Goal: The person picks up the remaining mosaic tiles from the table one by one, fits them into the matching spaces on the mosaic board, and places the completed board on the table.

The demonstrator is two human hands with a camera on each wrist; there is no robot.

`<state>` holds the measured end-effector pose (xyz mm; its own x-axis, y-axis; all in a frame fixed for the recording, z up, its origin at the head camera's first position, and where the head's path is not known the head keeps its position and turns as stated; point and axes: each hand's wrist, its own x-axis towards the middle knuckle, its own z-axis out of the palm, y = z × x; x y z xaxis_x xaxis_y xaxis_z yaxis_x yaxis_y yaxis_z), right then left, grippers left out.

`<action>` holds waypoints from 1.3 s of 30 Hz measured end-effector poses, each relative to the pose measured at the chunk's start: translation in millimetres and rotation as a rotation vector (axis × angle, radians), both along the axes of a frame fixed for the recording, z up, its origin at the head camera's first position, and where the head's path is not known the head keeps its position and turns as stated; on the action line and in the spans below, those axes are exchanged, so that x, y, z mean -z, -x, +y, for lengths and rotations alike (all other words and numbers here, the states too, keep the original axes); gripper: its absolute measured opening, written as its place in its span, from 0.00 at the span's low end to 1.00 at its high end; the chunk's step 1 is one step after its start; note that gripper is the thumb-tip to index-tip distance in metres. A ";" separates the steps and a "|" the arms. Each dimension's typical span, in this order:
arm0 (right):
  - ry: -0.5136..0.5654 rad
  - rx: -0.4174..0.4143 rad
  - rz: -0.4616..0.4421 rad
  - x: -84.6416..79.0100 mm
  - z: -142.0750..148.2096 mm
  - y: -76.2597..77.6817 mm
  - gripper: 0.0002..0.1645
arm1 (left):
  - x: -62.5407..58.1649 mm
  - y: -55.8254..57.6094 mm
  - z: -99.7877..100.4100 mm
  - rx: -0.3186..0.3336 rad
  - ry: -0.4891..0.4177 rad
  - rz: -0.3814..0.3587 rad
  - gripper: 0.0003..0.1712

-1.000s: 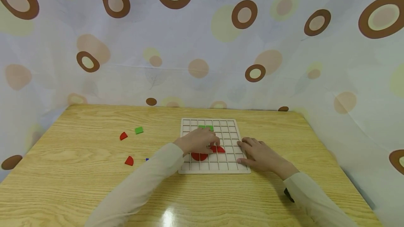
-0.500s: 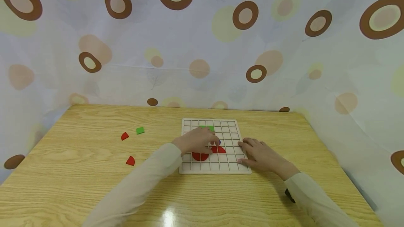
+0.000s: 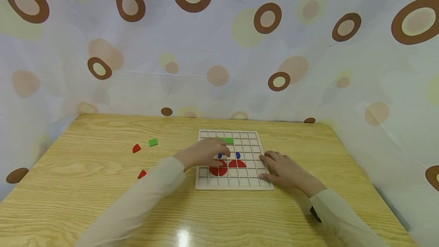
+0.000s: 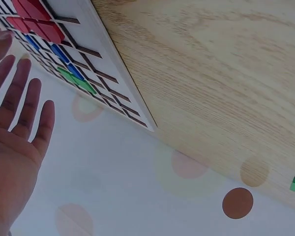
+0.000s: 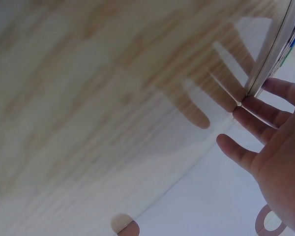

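A white gridded board [image 3: 234,188] lies on the table, holding red pieces [image 3: 219,170], blue pieces [image 3: 238,155] and green pieces [image 3: 229,140] in its cells. Over its left half is my left hand [image 3: 203,154], hiding some of the cells. The left wrist view shows that hand's fingers [image 4: 27,105] extended and apart, with nothing seen in them. My right hand [image 3: 284,169] rests at the board's right edge, its thumb over the front cells. From the right wrist, several fingertips [image 5: 243,110] touch the board's side.
Loose on the table's left side are a red wedge [image 3: 136,148], a green square [image 3: 153,142] and a second red wedge [image 3: 142,174], partly behind the left sleeve. A small dark object [image 3: 315,214] shows beside the right sleeve. A patterned curtain [image 3: 219,98] stands behind the table.
My left hand has drawn back to the left across the board, uncovering the blue piece above the red half-round. The right hand stays at the board's edge.
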<state>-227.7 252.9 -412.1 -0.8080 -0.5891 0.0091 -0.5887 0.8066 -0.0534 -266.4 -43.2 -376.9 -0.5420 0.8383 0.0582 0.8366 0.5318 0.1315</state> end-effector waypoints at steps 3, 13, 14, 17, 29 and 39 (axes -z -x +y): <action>0.000 -0.001 0.006 0.9 0.4 0.5 0.40 | -1.5 -1.3 -9.8 0.011 -0.023 0.011 0.15; 0.011 -0.006 0.015 0.7 1.0 0.0 0.39 | -4.3 -4.8 -44.6 -0.051 -0.034 -0.008 0.15; 0.012 -0.008 0.015 0.4 0.8 -0.1 0.39 | -5.1 -5.9 -48.2 -0.058 -0.039 -0.011 0.16; 0.013 -0.012 0.016 -0.1 0.3 -0.6 0.39 | -6.6 -9.1 -59.2 -0.080 -0.052 -0.029 0.16; 0.008 -0.008 0.007 -1.0 -0.8 -0.8 0.39 | -2.0 -20.5 -103.1 -0.142 -0.083 -0.005 0.16; -0.003 0.003 0.014 2.5 2.0 2.0 0.41 | 6.6 -27.5 -136.1 -0.193 -0.091 -0.017 0.15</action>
<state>-229.7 254.9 -414.6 -0.8096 -0.5866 0.0188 -0.5868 0.8086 -0.0426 -238.9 -179.3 -383.5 -0.6939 0.7103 0.1183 0.7173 0.6675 0.1995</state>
